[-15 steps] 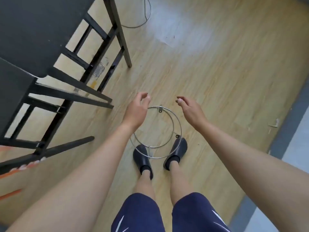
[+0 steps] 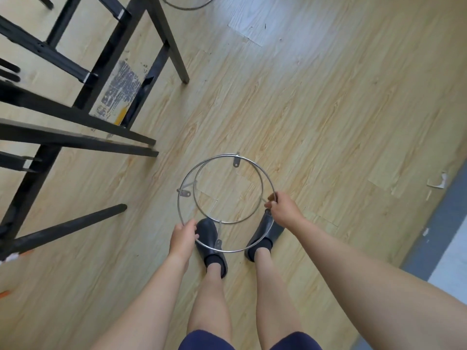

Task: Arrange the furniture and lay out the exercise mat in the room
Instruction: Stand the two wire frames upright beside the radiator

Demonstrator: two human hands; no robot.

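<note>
A round metal wire frame (image 2: pixel 237 155), two chrome rings joined by small brackets, sits just in front of my feet on the wood-look floor. My left hand (image 2: pixel 182 236) grips the outer ring at its near left. My right hand (image 2: pixel 282 207) pinches the same ring on its right side. Both black shoes show under the frame's near edge. No exercise mat is in view.
Black metal table and chair legs (image 2: pixel 108 59) with crossbars fill the left side, the closest bar ending near the frame. A grey cable (image 2: pixel 187 7) loops on the floor at the top. A grey floor strip (image 2: pixel 434 223) runs along the right edge.
Both hands have dropped from above the frame's far side onto its outer ring and closed on it. The view has tilted further down toward the floor.
</note>
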